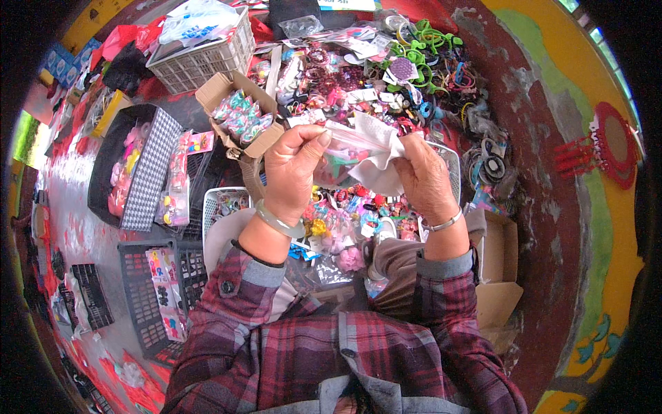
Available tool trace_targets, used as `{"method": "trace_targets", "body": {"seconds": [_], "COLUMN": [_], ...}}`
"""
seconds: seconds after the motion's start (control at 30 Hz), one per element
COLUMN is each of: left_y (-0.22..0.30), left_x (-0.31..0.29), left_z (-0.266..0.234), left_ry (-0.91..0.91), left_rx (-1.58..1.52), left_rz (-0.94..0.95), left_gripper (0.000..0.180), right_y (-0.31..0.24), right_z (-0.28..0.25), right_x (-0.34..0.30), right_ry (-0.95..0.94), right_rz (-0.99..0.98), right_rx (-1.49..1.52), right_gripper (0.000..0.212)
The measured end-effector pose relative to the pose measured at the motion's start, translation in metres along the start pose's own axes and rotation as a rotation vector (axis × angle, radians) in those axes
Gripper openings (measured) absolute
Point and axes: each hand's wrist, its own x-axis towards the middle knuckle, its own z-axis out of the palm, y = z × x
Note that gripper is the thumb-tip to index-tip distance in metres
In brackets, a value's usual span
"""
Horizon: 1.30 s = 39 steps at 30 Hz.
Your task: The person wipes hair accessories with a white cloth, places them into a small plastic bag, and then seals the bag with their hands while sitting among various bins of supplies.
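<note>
While the left hand (295,162) pinches the clear bag (342,138), the right hand (426,176) gripping white cloth (380,178) — best keep the bag gently taut.

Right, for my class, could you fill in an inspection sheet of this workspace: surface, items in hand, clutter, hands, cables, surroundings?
Surface: shiny grey floor with red patches, at left.
Items in hand: thin clear plastic bag; soft white crumpled sheet, paper or cloth unclear.
Clutter: multicoloured heap of small accessories ahead; brown cardboard box of wrapped packets; beige plastic lattice crate; black-and-white houndstooth box.
Hands: bare left hand, with a pale bangle, pinches the bag; bare right hand, with a silver-coloured bracelet, grips the sheet.
Cables: nothing seen that is plainly a cable.
Surroundings: round red tasselled ornament at right, against a yellow-and-green painted surface.
</note>
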Motion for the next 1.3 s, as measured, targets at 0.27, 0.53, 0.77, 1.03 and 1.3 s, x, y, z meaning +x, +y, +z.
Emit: {"method": "trace_targets", "body": {"seconds": [0.27, 0.53, 0.77, 1.03, 1.3], "left_y": [0.003, -0.005, -0.002, -0.007, 0.012], "left_x": [0.004, 0.006, 0.002, -0.002, -0.016], "left_z": [-0.006, -0.002, 0.006, 0.013, 0.015], "left_ry": [-0.045, -0.251, -0.288, -0.607, -0.543], "left_rx": [-0.140, -0.459, -0.442, -0.349, -0.405], "left_rz": [-0.053, -0.252, -0.274, -0.280, -0.675], "left_gripper": [0.007, 0.007, 0.012, 0.087, 0.070], "right_y": [-0.002, 0.012, 0.018, -0.003, 0.007], "right_z": [-0.012, -0.017, -0.019, -0.009, 0.004], "right_x": [-0.002, -0.013, -0.013, -0.011, -0.005], "right_ry": [-0.104, -0.035, 0.061, 0.012, 0.174], "right_rz": [0.169, 0.268, 0.297, 0.379, 0.551], "right_rx": [0.224, 1.030, 1.014, 1.770, 1.812], "right_gripper": [0.015, 0.016, 0.027, 0.042, 0.030]}}
